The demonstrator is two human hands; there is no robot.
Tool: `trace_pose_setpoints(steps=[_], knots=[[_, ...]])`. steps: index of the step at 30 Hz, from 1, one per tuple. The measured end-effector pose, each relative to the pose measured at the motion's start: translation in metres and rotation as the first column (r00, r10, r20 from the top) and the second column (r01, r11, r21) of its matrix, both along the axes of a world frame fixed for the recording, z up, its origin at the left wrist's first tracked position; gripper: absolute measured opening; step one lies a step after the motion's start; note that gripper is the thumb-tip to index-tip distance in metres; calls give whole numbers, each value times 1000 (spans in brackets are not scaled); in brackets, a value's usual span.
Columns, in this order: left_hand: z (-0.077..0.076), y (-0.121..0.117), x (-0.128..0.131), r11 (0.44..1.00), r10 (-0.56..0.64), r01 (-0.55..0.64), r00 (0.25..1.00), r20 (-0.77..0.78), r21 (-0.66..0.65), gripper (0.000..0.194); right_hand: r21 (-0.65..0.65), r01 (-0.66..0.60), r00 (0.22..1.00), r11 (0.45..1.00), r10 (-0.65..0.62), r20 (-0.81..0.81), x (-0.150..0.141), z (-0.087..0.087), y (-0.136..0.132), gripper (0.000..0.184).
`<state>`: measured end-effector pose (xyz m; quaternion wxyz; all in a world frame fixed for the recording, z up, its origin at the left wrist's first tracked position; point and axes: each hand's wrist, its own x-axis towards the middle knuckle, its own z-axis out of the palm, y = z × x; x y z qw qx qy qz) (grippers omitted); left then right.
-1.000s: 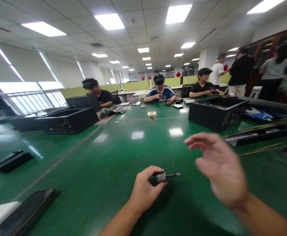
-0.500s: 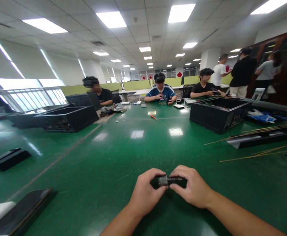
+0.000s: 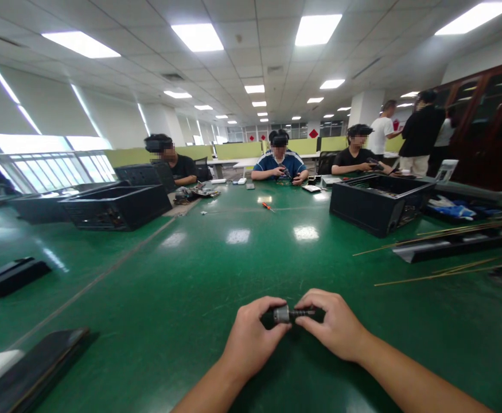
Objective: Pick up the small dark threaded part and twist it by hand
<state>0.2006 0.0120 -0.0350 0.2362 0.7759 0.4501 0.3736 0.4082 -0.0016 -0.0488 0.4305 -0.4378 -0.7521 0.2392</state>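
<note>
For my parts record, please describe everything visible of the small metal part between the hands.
The small metal part has a grey, metallic-looking cylindrical body and a thinner, darker, ridged shaft. It is roughly horizontal over the green table, shaft toward the right hand. The left hand pinches the body; whether the right fingertips touch the shaft is unclear.

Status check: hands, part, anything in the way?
Left hand pinching grey metal cylinder. Right hand around its ribbed shaft, contact unclear. Black case beyond right hand, out of the way.

Part between left hand and right hand; screwdriver beyond.
</note>
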Motion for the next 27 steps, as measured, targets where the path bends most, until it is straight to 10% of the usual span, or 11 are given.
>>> trace_pose_setpoints(steps=[27], knots=[[-3, 6, -7, 984, -22, 12, 998, 54, 176, 31, 3, 53, 999, 999, -53, -8, 3, 2, 0, 9]])
